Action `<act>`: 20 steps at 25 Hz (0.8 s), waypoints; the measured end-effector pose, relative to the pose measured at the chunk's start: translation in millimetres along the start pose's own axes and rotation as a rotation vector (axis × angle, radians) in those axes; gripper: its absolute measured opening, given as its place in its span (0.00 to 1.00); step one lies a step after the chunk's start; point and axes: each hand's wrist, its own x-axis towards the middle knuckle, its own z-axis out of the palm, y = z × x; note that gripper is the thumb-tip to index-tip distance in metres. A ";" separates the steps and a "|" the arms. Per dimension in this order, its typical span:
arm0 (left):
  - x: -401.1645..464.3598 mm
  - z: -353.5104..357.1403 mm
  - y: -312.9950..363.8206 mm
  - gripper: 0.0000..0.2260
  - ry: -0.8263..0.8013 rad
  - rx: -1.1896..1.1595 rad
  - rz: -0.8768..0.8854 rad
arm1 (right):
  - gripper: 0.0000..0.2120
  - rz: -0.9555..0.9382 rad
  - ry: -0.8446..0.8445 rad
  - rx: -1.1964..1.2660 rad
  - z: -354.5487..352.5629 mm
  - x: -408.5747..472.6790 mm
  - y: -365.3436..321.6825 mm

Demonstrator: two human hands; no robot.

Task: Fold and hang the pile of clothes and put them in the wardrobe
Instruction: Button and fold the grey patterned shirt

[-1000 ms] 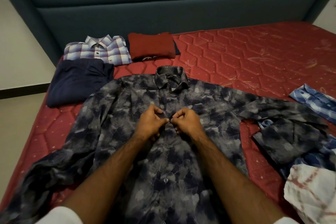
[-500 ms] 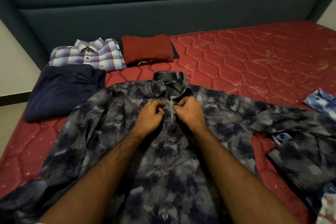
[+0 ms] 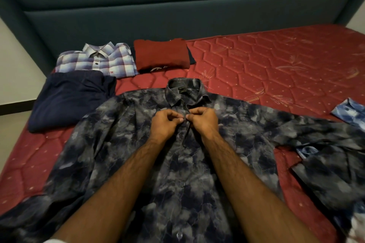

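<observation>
Hands meet on the front of a dark blue and grey shirt [image 3: 122, 144] that lies flat, spread out on the red mattress [image 3: 276, 61]. The left hand [image 3: 165, 124] and the right hand [image 3: 203, 121] both have curled fingers and pinch the shirt's front edges just below the collar, fingertips almost touching. A small dark label sits inside the collar, but its writing is too tiny to read. Behind the shirt lie 3 folded things: a checked shirt [image 3: 98, 60] with a small red mark, a red top [image 3: 162, 53] and dark blue trousers [image 3: 69, 98]. A blue patterned cloth [image 3: 351, 111] shows at the right edge.
</observation>
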 end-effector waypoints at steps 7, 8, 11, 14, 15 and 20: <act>-0.5 2.1 0.9 0.04 -0.022 -0.166 -0.080 | 0.07 -0.033 -0.001 0.010 0.8 -6.7 10.3; -1.1 2.3 1.8 0.04 -0.020 -0.180 -0.089 | 0.06 -0.035 0.004 0.028 1.5 -7.3 11.7; -1.8 2.6 3.7 0.04 -0.004 -0.196 -0.126 | 0.07 -0.058 0.024 0.048 3.7 -9.3 16.0; -2.1 4.1 4.4 0.05 0.019 -0.177 -0.140 | 0.06 -0.073 0.038 0.075 4.4 -10.4 19.7; -2.4 4.5 4.5 0.05 0.026 -0.155 -0.135 | 0.06 -0.076 0.043 0.087 4.7 -10.7 20.8; -2.9 6.1 5.7 0.02 0.043 -0.143 -0.166 | 0.08 -0.100 0.065 0.132 6.2 -15.1 23.3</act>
